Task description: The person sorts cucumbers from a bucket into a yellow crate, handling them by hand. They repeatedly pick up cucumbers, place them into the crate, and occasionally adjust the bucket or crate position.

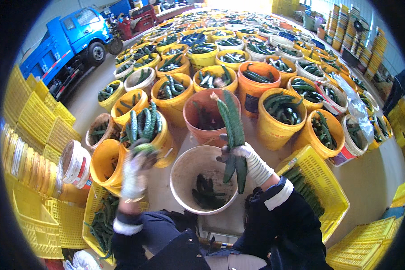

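My right hand [254, 163], in a striped glove with dark fingertips, grips two long, bumpy cucumbers [234, 135] upright over the right side of a white bucket [180, 199]. One of them ends in a dried blossom. Several darker cucumbers [207, 195] lie at the bottom of that bucket. To the left, my gloved left hand [135, 175] is blurred and closed around a green cucumber [145, 148], seen nearly end-on. Just behind this hand, a yellow bucket [167, 148] is packed with upright cucumbers [145, 121]. A reddish bucket [202, 136] stands beyond the white one.
Yellow crates of cucumbers flank me at left [91, 216] and right [334, 212]. A tilted yellow bucket [104, 162] lies near my left wrist. Rows of filled buckets [253, 81] stretch ahead. A blue truck [74, 37] is parked far left; stacked crates [37, 111] stand below it.
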A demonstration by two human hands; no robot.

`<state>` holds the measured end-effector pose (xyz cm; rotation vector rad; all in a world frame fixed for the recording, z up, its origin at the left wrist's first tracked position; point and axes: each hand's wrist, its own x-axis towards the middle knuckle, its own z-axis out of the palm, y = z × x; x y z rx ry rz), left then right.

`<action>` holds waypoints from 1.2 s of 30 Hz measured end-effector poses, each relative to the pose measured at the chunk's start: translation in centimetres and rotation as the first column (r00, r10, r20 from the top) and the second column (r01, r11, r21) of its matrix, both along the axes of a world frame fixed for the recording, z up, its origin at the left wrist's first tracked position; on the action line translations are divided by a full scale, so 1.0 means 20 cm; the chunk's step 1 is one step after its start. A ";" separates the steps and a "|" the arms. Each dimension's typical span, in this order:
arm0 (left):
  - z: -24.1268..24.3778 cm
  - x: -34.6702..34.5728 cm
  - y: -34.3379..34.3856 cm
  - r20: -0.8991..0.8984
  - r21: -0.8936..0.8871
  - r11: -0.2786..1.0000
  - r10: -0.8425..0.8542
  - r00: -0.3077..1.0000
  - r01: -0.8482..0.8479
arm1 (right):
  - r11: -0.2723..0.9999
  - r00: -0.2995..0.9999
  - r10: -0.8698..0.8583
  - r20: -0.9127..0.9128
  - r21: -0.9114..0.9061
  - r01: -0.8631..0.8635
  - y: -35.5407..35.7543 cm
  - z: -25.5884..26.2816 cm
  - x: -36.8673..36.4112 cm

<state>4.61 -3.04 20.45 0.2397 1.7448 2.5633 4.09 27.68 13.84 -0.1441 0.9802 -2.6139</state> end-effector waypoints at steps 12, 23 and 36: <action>-0.20 0.41 -0.80 -0.515 -0.852 -0.146 0.404 0.756 -0.503 | 0.942 0.990 -0.141 -0.025 -0.312 0.127 0.26 0.11 0.09; -0.26 0.01 0.32 -0.491 -0.871 0.264 -0.473 0.732 -0.414 | 0.384 0.786 -0.547 -0.289 0.747 0.543 1.42 -0.08 0.97; -0.60 -0.14 0.50 -0.301 -0.946 0.138 -0.710 0.637 -0.292 | -0.623 0.972 -0.154 0.180 0.746 -0.237 1.74 -1.07 1.61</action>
